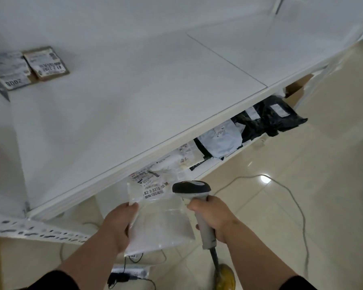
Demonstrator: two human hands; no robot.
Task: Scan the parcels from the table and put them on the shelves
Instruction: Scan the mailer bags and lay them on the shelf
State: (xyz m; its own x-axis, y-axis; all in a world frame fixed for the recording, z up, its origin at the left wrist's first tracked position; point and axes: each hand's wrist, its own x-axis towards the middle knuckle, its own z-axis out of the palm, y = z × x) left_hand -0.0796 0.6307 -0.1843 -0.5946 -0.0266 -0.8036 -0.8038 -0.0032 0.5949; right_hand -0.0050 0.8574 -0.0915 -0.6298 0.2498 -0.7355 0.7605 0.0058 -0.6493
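At the far left of the white upper shelf (117,97) two small parcels lie side by side and touching: a grey mailer bag (10,70) and, just to its right, a flat brown cardboard parcel (46,62) with a white label. Below the shelf's left end runs a perforated white shelf rail (36,232). Lower down, the left hand (118,221) grips the left edge of a clear plastic parcel bag (157,218), thumb on top and fingers curled under it, holding it in the air just in front of the shelf's front edge; its printed label (150,185) sits at the far end and reads 82-3-3310. Just right of the bag, the right hand (213,214) is wrapped firmly around the handle of a grey barcode scanner (192,190), whose dark head sits beside the label. The scanner's cable (215,260) drops toward the tiled floor (281,206), where a white power strip (132,273) lies below the bag. On the lower shelf, further right, rest a label-covered parcel (182,155), a pale grey mailer (220,141) and a black plastic mailer (275,116), with a cardboard box (296,90) beyond them
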